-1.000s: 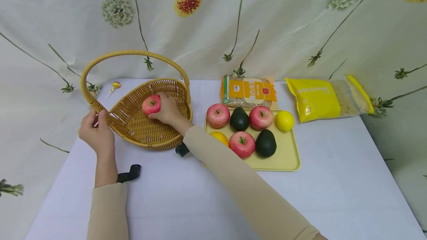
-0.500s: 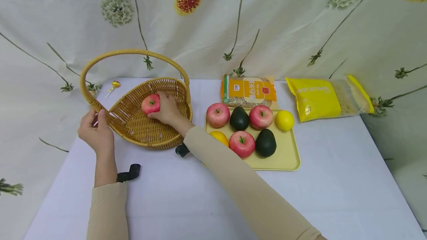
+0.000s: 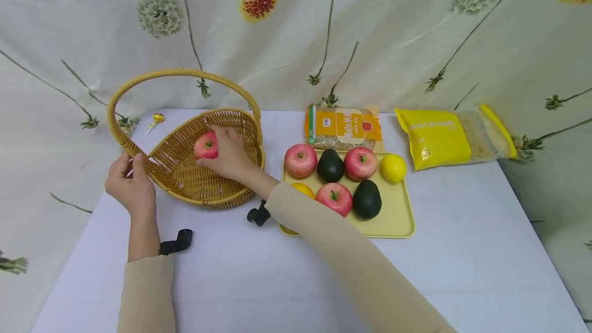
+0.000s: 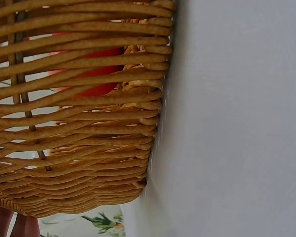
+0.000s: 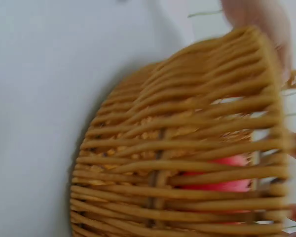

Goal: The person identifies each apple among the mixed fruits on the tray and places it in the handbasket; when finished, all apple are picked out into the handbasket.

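A wicker basket (image 3: 203, 199) with a tall arched handle stands at the left of the table. My left hand (image 3: 131, 184) pinches its left rim near the foot of the handle; fingertips of it show at the bottom corner of the left wrist view. Inside the basket, my right hand (image 3: 231, 155) holds a red apple (image 3: 205, 146), thumb below and fingers over its far side. Through the weave the red apple (image 4: 98, 74) shows in the left wrist view. The right wrist view also has the apple (image 5: 222, 177) behind the wicker, with fingers partly visible past the rim.
Right of the basket, a yellow tray (image 3: 393, 220) bears several apples, dark avocados and yellow fruit. Behind it lies an orange food packet (image 3: 344, 127), with a yellow bag (image 3: 444, 137) farther right. A lollipop (image 3: 157, 118) lies behind the basket.
My right wrist and forearm have shifted slightly right and down, while the hand remains at the apple in the basket. The left hand keeps its grip on the rim.
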`<state>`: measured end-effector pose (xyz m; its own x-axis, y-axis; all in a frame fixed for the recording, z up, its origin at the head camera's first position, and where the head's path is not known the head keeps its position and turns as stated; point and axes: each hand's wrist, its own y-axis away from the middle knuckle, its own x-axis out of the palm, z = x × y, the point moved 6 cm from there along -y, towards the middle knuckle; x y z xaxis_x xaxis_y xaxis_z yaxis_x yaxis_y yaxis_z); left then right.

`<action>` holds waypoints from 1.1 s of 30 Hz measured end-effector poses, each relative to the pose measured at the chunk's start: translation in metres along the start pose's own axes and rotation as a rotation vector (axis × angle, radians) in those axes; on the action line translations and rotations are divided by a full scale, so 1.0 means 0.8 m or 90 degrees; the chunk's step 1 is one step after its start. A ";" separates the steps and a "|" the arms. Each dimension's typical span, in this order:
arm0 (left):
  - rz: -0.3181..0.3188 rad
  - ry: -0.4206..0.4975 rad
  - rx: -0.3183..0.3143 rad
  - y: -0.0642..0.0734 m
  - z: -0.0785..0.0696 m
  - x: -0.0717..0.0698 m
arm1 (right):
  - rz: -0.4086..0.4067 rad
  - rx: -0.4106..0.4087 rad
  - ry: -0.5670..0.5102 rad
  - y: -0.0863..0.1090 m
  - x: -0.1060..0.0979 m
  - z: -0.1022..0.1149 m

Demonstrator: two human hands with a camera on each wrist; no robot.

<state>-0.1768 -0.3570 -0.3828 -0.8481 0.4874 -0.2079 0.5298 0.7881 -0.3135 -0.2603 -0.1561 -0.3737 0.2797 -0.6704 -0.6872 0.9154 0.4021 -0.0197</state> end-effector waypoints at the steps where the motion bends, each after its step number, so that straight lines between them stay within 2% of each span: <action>1: -0.001 0.000 0.003 0.000 0.000 0.000 | 0.001 -0.011 -0.003 0.004 -0.004 0.002; 9: -0.008 0.000 0.014 -0.001 0.001 -0.001 | 0.028 -0.105 -0.025 0.047 -0.027 0.016; 13: -0.006 0.001 0.011 -0.001 0.002 0.000 | 0.022 -0.148 -0.044 0.067 -0.037 0.013; 18: -0.005 -0.003 0.012 -0.002 0.003 0.002 | 0.015 -0.175 -0.086 0.094 -0.050 0.003; 22: -0.009 -0.004 0.010 -0.004 0.005 0.002 | 0.022 -0.178 -0.107 0.117 -0.058 -0.006; 28: -0.007 -0.001 0.004 -0.004 0.005 0.001 | 0.044 -0.123 -0.143 0.156 -0.076 -0.026; 33: 0.002 0.008 -0.003 -0.003 0.003 0.002 | 0.041 -0.105 -0.147 0.184 -0.093 -0.047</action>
<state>-0.1795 -0.3591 -0.3849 -0.8467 0.4945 -0.1965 0.5321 0.7886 -0.3081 -0.1574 -0.0235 -0.3527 0.4115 -0.7567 -0.5079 0.8396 0.5316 -0.1117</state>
